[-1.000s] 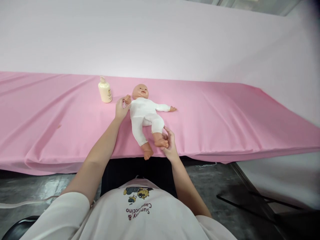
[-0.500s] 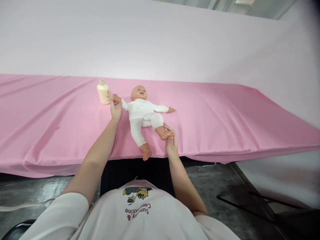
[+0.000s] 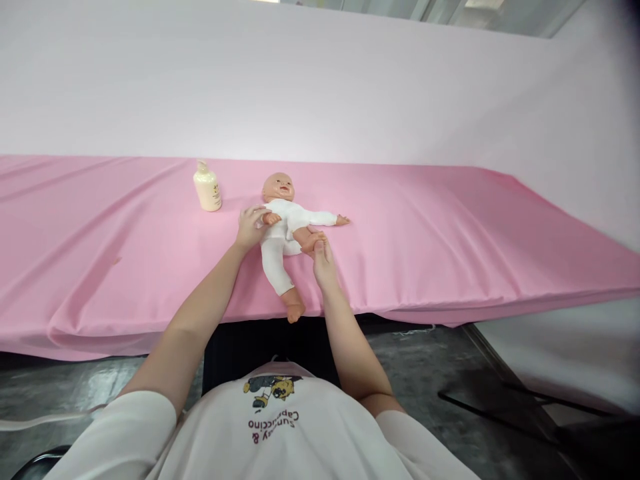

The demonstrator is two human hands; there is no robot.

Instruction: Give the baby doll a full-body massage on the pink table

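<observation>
A baby doll (image 3: pixel 280 212) in a white outfit lies on its back on the pink cloth, its bald head toward the wall. My left hand (image 3: pixel 251 225) is closed on the doll's arm, which is folded across its chest. With my right hand (image 3: pixel 323 261) I grip the doll's bare foot (image 3: pixel 309 239), and that leg is bent up toward the belly. The other leg (image 3: pixel 280 270) lies straight, its foot at the table's front edge. The doll's other arm (image 3: pixel 325 218) is stretched out to the right.
A cream pump bottle (image 3: pixel 207 187) stands upright on the cloth, left of the doll. The pink tablecloth (image 3: pixel 425 247) covers the long table up to a white wall (image 3: pixel 320 87). A dark metal frame (image 3: pixel 495 417) stands on the floor at lower right.
My left hand has brought the doll's arm in from the side to across its chest. My right hand has pushed the foot up and inward, bending the leg.
</observation>
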